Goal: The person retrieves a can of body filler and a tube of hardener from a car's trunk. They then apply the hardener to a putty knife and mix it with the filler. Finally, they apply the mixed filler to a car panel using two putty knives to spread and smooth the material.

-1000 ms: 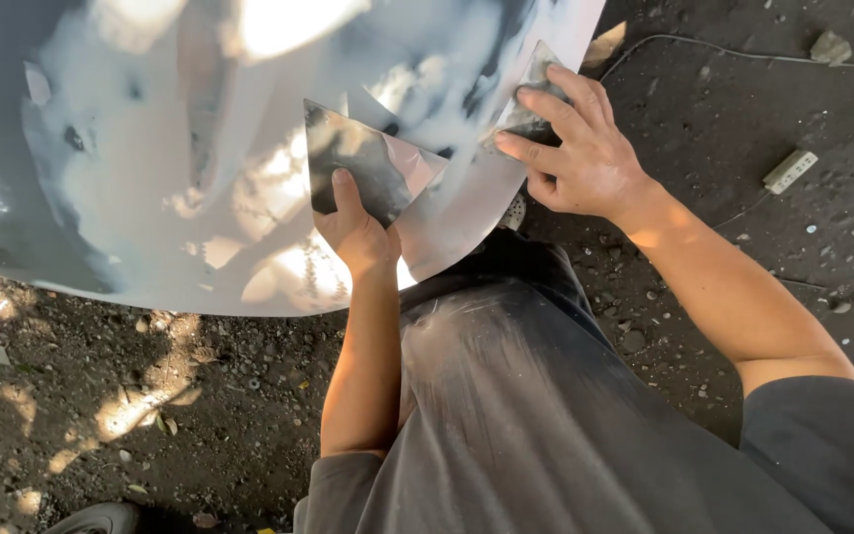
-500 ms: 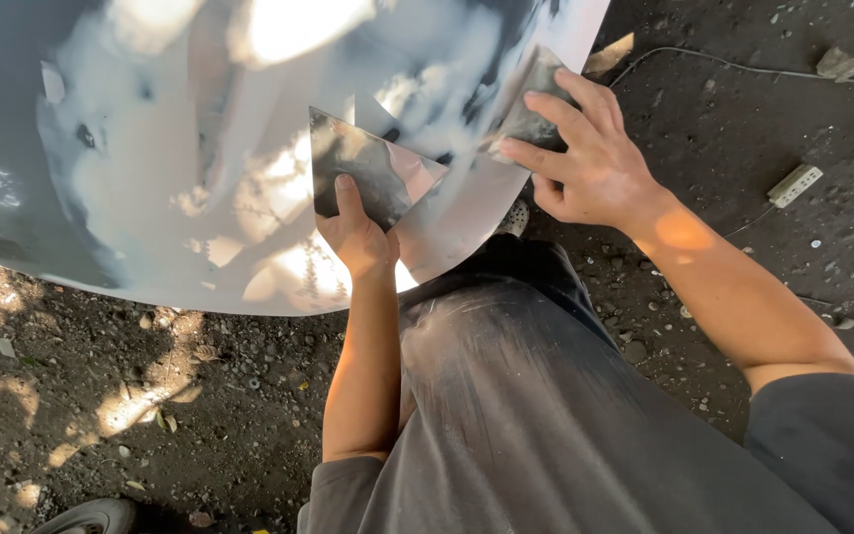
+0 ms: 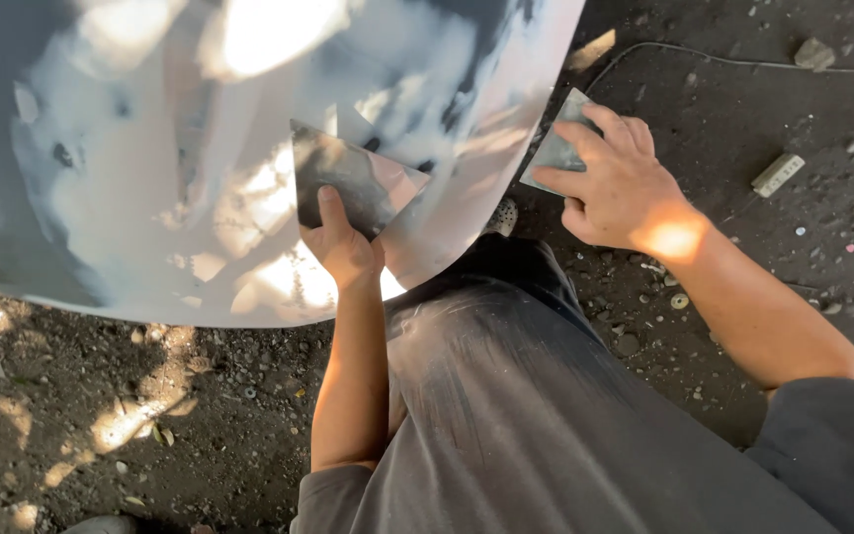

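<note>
While left hand [image 3: 348, 247] presses spreader [image 3: 353, 183], right hand [image 3: 620, 188] lifts another.

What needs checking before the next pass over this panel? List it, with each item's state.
1. Left hand holds a flat metal spreader laid on the grey panel: ok.
2. Right hand grips a second flat blade at the panel edge: ok.
3. Second blade touching the panel: cannot tell.
4. Filler on either blade: cannot tell, glare and shade.
5. Ground free of debris: not ok, stones and a thin cable lie about.
</note>
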